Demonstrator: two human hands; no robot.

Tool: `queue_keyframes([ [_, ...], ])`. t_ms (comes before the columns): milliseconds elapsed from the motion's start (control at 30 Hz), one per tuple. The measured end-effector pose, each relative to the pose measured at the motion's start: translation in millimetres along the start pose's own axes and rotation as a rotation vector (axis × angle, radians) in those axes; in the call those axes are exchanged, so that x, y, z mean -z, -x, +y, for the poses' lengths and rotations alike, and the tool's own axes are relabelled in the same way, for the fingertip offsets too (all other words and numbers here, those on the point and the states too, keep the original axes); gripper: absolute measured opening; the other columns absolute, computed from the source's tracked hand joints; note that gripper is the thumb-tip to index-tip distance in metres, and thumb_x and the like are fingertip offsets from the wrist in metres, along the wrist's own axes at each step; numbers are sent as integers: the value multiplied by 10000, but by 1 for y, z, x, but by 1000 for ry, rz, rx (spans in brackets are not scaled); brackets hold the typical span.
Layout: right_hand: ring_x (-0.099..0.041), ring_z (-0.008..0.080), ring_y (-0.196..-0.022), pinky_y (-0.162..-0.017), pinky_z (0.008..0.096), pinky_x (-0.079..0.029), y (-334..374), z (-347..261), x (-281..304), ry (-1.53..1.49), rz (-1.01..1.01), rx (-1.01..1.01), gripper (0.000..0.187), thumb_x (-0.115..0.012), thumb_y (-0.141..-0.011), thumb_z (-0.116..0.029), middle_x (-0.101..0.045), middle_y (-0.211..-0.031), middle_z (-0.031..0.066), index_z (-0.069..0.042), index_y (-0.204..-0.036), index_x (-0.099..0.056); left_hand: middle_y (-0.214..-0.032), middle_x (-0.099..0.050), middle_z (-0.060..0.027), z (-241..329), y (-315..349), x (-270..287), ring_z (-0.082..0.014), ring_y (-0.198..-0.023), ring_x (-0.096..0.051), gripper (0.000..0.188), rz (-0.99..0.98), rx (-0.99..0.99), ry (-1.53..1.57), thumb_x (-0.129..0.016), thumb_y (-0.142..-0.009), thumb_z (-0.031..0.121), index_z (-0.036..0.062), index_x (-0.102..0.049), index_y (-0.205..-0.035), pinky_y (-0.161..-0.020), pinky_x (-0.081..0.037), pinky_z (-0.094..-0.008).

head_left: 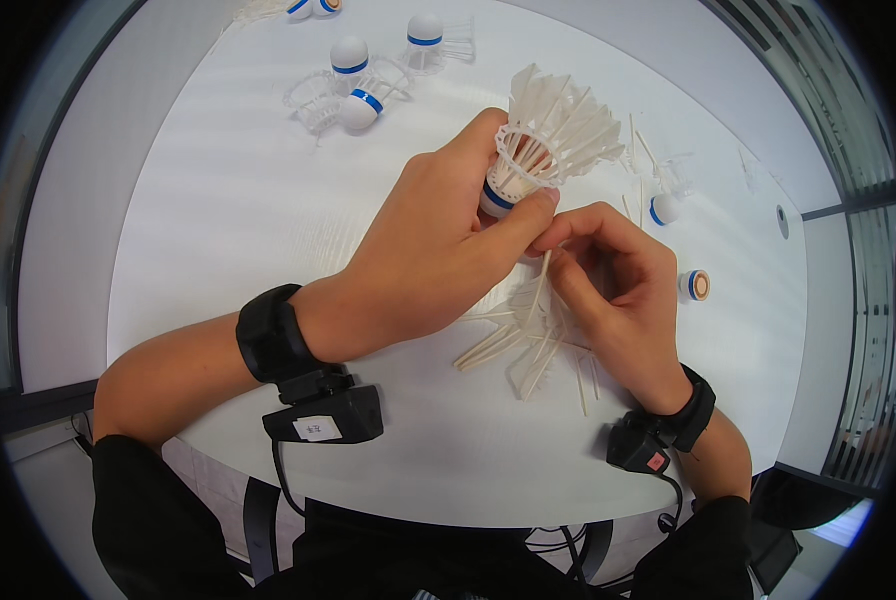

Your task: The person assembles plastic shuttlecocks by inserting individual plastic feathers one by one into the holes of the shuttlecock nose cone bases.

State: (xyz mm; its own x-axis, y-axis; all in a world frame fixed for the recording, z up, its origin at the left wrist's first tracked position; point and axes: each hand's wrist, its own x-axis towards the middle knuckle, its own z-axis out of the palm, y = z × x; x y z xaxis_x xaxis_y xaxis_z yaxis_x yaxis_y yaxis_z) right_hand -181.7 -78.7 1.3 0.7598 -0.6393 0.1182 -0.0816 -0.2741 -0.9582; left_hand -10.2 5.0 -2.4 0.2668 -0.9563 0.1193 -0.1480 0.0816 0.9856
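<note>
My left hand is closed around a shuttlecock, thumb and fingers gripping it near its blue-banded base. The shuttlecock is tilted, its white feathers fanning up and to the right, with a pale ring around the shafts. Just below and to the right, my right hand is closed in a pinch on a thin, pale feather shaft that hangs down from the fingertips. Under the hands, loose feathers and shafts lie scattered on the white table.
White shuttlecock heads with blue bands and bare ring skirts lie at the far left. Another head and a short cork piece are at the right. Each wrist wears a black cabled device. A light wall borders the table's far side.
</note>
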Motion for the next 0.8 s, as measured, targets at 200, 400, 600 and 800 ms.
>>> queue_keyframes([
  [200, -518, 35, -731, -689, 196, -411, 0, -1, 2, 34, 0, 40, 142, -648, -847, 64, -699, -923, -17, -10, -959, -694, -1039, -634, -25, -1, 0, 1, -67, -899, -579, 272, -9, -3, -2, -620, -991, 70, -18, -557, -1241, -788, -487, -236],
  [400, -543, 51, -751, -710, 205, -433, 0, -7, 2, -73, 36, 4, 205, -692, -824, 82, -718, -982, 24, 25, -1021, -692, -1038, -635, -23, -1, 0, 1, -65, -896, -590, 276, -5, -21, 4, -615, -994, 69, -17, -553, -1248, -780, -493, -234],
  [600, -544, 38, -756, -702, 195, -439, 1, 1, 4, -99, 86, 36, 182, -689, -883, 47, -721, -997, 30, 22, -1063, -682, -1020, -636, -15, -1, 1, 0, -59, -867, -585, 240, -1, -5, 10, -620, -990, 71, -10, -564, -1209, -773, -485, -231],
  [800, -649, 86, -867, -698, 219, -481, 3, -11, -1, -176, 181, -24, 165, -690, -978, -91, -715, -1008, 48, 29, -1091, -693, -990, -633, -13, -1, 2, 1, -62, -839, -575, 228, 2, -6, -21, -632, -986, 89, -2, -571, -1186, -752, -478, -227],
])
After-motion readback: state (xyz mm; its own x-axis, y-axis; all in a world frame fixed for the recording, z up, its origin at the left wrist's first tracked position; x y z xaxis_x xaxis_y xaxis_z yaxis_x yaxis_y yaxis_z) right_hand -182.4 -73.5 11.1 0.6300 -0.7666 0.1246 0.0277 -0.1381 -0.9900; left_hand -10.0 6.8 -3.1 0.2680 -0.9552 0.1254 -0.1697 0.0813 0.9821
